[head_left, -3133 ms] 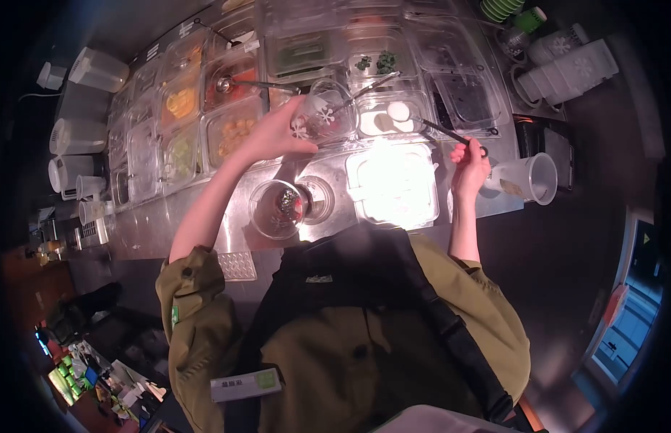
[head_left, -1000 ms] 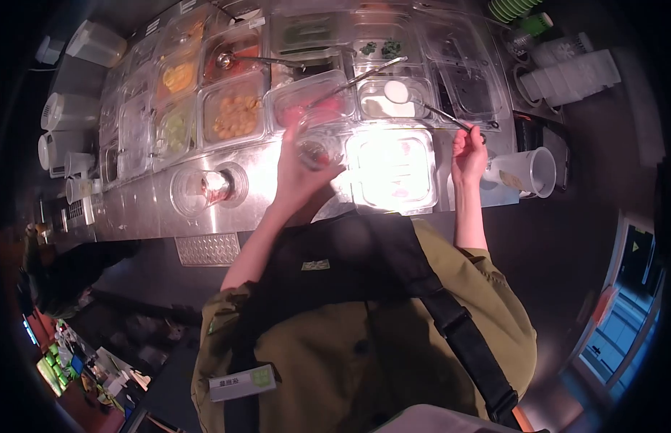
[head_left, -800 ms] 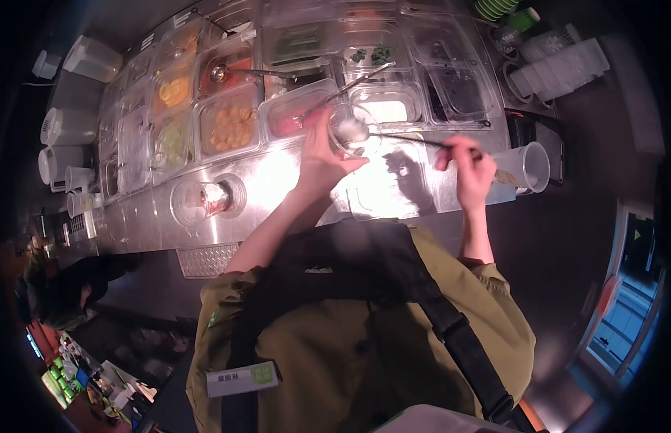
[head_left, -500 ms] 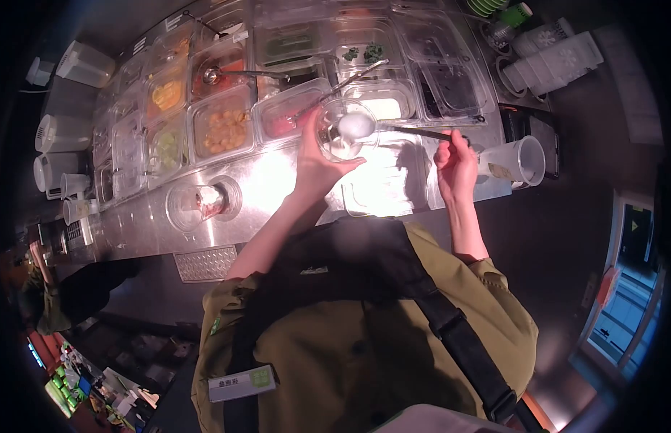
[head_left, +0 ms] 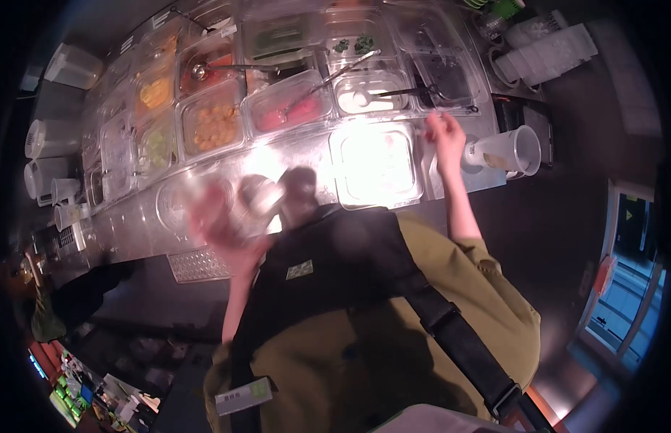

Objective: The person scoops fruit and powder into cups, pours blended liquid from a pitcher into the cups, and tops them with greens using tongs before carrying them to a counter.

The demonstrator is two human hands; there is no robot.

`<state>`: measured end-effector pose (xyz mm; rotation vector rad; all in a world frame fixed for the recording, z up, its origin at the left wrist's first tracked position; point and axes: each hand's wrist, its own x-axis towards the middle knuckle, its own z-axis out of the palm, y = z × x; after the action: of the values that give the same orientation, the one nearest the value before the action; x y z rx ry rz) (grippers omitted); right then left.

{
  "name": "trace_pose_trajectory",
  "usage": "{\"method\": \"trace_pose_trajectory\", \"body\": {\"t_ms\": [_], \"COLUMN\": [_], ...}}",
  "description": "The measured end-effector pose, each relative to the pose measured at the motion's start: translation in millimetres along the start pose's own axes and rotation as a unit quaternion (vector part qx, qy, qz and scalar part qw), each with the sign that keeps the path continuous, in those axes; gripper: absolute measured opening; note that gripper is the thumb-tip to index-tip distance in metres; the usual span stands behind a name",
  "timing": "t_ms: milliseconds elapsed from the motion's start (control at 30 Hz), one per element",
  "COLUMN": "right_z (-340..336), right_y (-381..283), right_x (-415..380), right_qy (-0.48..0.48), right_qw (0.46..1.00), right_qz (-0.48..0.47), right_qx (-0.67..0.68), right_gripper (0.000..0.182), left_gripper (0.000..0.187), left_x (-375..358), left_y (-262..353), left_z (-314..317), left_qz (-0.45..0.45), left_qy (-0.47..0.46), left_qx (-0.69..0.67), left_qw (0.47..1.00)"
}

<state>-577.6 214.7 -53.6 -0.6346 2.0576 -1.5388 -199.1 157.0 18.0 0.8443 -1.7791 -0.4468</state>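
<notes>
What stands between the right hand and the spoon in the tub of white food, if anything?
Nothing visible stands in the way: the right hand is close to the black handle of the spoon, which sticks out past the tub.

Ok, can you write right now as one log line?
left hand: blurred, grip unclear | right hand: apart from scoop | scoop: in white-filled tub

At the far left, three whitish plastic pitchers [head_left: 53,137] stood in a row, and below them was another person [head_left: 47,314]. A patterned metal plate [head_left: 198,266] showed beside the counter's front edge. At the far right was a blue-lit glazed frame [head_left: 624,289].
</notes>
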Motion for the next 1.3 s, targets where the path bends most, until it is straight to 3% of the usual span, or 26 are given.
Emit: {"method": "trace_pose_trajectory", "body": {"t_ms": [33, 67, 100, 133, 233, 300, 400, 467, 567, 600, 633, 733, 833, 900, 933, 1033, 1100, 1133, 1167, 1200, 1233, 1267, 1300], "right_z": [-4, 7, 16, 24, 46, 47, 39, 39, 55, 57, 59, 29, -17, -44, -56, -74, -73, -83, -88, -80, -74, -52, -40], "right_y": [7, -25, -24, -27, -18, -17, -41, -46, -26, -22, -30, -37, 3, 25, 30, 27, 18, 11, 18, -19, -43, -66, -77], "right_x": [-20, -54, -66, -74, -64, -50, -35, -14, 31, 35, 31, -3, -62, -85, -86, -57, -31, -21, -9, -16, -22, -24, -25], "right_qy": [0.003, -0.089, -0.164, -0.230, -0.290, -0.336, -0.341, -0.250, -0.234, -0.224, -0.241, -0.096, 0.092, 0.311, 0.351, 0.374, 0.346, 0.347, 0.377, 0.376, 0.363, 0.293, 0.254], "right_qw": [0.980, 0.976, 0.909, 0.838, 0.764, 0.704, 0.684, 0.695, 0.663, 0.679, 0.691, 0.831, 0.948, 0.930, 0.921, 0.899, 0.911, 0.907, 0.865, 0.852, 0.838, 0.901, 0.910], "right_qz": [-0.105, -0.109, -0.269, -0.368, -0.432, -0.490, -0.449, -0.482, -0.428, -0.450, -0.405, -0.408, -0.204, -0.115, -0.120, -0.177, -0.186, -0.168, -0.125, -0.146, -0.239, -0.319, -0.328], "right_qx": [-0.167, -0.166, -0.271, -0.332, -0.383, -0.388, -0.463, -0.472, -0.568, -0.535, -0.547, -0.366, -0.228, -0.160, -0.122, -0.144, -0.123, -0.167, -0.308, -0.334, -0.329, -0.020, -0.023], "right_gripper": [0.024, 0.020, 0.021, 0.022, 0.016, 0.013, 0.012, 0.012, 0.018, 0.021, 0.026, 0.031, 0.038, 0.040, 0.059, 0.086, 0.095, 0.093, 0.085, 0.074, 0.063, 0.057, 0.055], "left_gripper": [0.070, 0.065, 0.060, 0.055, 0.058, 0.057, 0.055, 0.054, 0.053, 0.053, 0.053, 0.052, 0.051, 0.050, 0.050, 0.049, 0.043, 0.039, 0.035, 0.031, 0.028, 0.025, 0.023], "left_x": [5, 10, 15, 17, 25, 11, -17, -32, -38, -38, -39, -44, -57, -74, -84, -108, -85, -89, -96, -101, -103, -100, -90], "left_y": [8, 17, 30, 33, 4, -51, -131, -165, -201, -207, -211, -215, -204, -188, -178, -150, -81, -64, -57, -58, -61, -60, -55], "left_z": [-18, -36, -62, -81, -110, -130, -149, -159, -158, -157, -156, -151, -146, -139, -136, -120, -95, -92, -99, -115, -139, -166, -187], "left_qz": [-0.013, -0.028, -0.047, -0.066, -0.107, -0.091, -0.138, -0.216, -0.305, -0.323, -0.337, -0.360, -0.361, -0.350, -0.340, -0.290, -0.345, -0.331, -0.309, -0.280, -0.245, -0.208, -0.174], "left_qy": [0.054, 0.107, 0.154, 0.197, 0.285, 0.313, 0.345, 0.341, 0.323, 0.321, 0.317, 0.319, 0.344, 0.379, 0.402, 0.456, 0.424, 0.423, 0.434, 0.451, 0.465, 0.471, 0.466], "left_qx": [0.023, 0.043, 0.068, 0.095, 0.185, 0.307, 0.406, 0.412, 0.385, 0.376, 0.370, 0.356, 0.336, 0.312, 0.293, 0.214, 0.312, 0.314, 0.326, 0.344, 0.366, 0.390, 0.410], "left_qw": [0.998, 0.993, 0.985, 0.974, 0.934, 0.894, 0.835, 0.817, 0.809, 0.807, 0.806, 0.801, 0.799, 0.798, 0.798, 0.814, 0.777, 0.783, 0.781, 0.775, 0.768, 0.764, 0.764]}}
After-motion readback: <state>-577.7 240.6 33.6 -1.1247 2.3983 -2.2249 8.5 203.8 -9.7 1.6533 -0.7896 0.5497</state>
